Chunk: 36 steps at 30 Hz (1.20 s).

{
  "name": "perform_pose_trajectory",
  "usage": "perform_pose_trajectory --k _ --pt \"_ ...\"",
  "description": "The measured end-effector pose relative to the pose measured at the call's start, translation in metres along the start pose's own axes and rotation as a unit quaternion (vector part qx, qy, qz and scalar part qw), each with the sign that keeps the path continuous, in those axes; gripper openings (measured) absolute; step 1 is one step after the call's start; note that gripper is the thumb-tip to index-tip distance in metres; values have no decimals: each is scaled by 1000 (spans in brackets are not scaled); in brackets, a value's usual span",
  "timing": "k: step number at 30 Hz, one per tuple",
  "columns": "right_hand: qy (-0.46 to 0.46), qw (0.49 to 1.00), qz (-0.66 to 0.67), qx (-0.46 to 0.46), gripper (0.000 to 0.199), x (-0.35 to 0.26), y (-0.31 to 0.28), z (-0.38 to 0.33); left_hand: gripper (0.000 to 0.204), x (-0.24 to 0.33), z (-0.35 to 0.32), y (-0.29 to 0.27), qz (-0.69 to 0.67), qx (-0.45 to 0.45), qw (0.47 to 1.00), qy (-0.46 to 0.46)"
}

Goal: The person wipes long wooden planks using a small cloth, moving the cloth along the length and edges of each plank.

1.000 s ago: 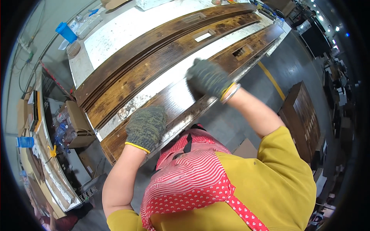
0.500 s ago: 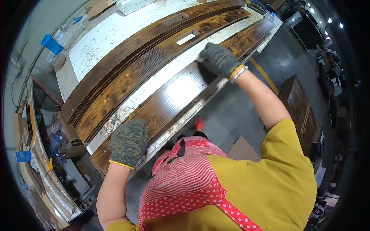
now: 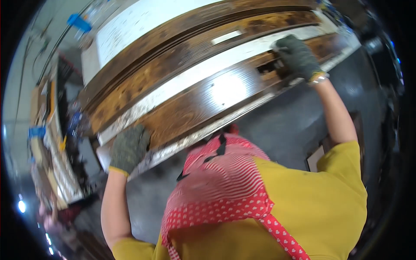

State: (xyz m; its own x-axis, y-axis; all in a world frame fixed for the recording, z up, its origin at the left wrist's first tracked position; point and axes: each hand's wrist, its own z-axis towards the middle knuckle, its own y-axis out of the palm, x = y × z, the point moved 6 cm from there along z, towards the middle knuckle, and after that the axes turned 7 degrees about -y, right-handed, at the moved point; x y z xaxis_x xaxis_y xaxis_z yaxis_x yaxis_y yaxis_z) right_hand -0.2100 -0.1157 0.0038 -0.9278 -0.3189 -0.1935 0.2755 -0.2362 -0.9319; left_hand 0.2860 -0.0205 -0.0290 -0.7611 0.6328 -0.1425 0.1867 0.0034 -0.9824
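A long brown wooden plank (image 3: 186,110) with a glossy patch and a dark cutout lies along the table's near edge. My left hand (image 3: 128,149), in a dark grey knitted glove, is closed around its left end; the fingertips are partly hidden. Farther right, my gloved right hand (image 3: 299,56) is curled over the plank just beyond the cutout. Something pale shows at its fingertips, too blurred to name. Behind lies a second plank (image 3: 173,71) with a rectangular slot, and darker boards (image 3: 143,56) lie side by side beyond it.
The paint-smeared white table (image 3: 169,154) carries the boards. At the back left are a blue container (image 3: 79,22) and clutter. A shelf with boxes (image 3: 52,134) stands at left. Dark grey floor (image 3: 277,125) lies in front, with dark wooden pieces at right.
The view has turned. The near plank seems to have slid right along the table, uncovering its cutout. My right hand has moved right; my left now covers the plank's end.
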Motion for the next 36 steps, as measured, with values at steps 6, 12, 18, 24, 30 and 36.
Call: perform_pose_trajectory --k 6,12,18,24,30,36 --pt "-3 889 436 139 31 -48 39 4 30 29 42 -65 -172 234 937 -194" --pt "143 753 640 49 37 -67 92 -10 24 141 103 -59 -87 330 928 -149" --pt "156 782 601 60 36 -66 89 -12 29 80 37 -25 -136 285 902 -294" --pt "157 806 568 59 34 -63 92 -13 30 2 -66 14 -81 294 872 -383" --pt "170 803 565 78 32 -55 96 -15 30 -53 -132 40 -32 254 845 -469" --pt "167 793 579 85 35 -42 104 -12 35 -111 -262 57 -97 276 715 -635"
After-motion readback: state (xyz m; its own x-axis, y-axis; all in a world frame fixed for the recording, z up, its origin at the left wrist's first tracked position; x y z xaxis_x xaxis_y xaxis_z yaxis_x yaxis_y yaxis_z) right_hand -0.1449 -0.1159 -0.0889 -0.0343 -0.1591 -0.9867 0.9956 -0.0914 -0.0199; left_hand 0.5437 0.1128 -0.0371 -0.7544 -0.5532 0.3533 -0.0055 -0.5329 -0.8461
